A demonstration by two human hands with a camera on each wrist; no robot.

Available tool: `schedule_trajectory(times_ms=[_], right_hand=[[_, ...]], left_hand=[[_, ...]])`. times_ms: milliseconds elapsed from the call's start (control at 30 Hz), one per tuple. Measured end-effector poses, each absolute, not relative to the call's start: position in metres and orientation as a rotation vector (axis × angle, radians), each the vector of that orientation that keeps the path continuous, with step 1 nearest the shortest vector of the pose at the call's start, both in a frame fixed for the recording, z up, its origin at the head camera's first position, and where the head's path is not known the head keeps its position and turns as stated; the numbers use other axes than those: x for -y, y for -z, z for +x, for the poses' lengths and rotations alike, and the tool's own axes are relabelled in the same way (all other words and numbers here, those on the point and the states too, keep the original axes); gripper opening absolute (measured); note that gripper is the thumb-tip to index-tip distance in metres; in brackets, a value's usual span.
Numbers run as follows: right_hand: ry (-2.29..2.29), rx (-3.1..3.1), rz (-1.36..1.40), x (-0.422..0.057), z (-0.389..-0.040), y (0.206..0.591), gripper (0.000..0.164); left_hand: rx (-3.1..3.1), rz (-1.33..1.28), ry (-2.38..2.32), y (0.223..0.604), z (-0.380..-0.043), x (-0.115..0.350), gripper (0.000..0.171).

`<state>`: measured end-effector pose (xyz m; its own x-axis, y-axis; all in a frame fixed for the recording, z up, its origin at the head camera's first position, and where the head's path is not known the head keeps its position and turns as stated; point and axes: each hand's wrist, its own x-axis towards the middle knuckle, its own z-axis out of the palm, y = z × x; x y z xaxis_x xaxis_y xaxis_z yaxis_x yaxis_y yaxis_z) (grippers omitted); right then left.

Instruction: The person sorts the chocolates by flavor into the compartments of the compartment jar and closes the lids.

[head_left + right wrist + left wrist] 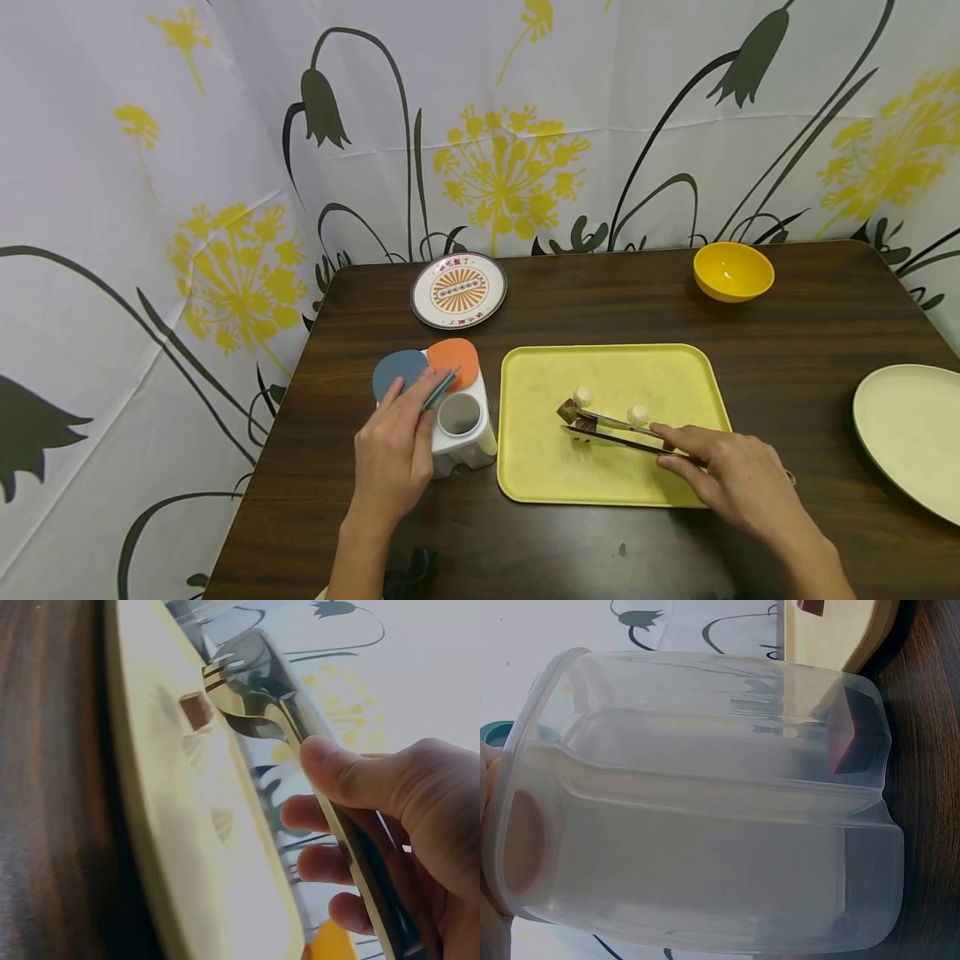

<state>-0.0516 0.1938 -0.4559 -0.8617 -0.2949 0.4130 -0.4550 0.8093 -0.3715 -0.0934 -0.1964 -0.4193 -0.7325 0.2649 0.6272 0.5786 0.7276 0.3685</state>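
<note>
My left hand rests over a lidded container with compartments, fingers reaching across its top. Beside the index finger stands a raised teal lid, next to a round opening. The left wrist view shows the translucent container close up. My right hand grips metal tongs, one arm fork-shaped and the other flat. Their tips hover low over the yellow tray. A brown cube and two pale ridged pieces lie there, one pale piece near the tongs. Nothing clearly shows between the tips.
Blue and orange lids top the container's back. A printed plate lies behind it. A yellow bowl stands at the back right, and a cream plate at the right edge. A patterned curtain hangs behind the table.
</note>
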Motion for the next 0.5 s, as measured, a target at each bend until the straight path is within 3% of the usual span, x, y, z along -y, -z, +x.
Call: schedule_trajectory(times_ms=[267, 500], right_hand=[[-0.715, 2.513, 0.658, -0.188, -0.057, 0.437, 0.048], [-0.822, 2.388, 0.764, -0.174, -0.061, 0.416, 0.039]], left_hand=[[2.378, -0.636, 0.758, 0.419, -0.093, 0.196, 0.044], [2.363, -0.646, 0.758, 0.419, -0.094, 0.196, 0.044]])
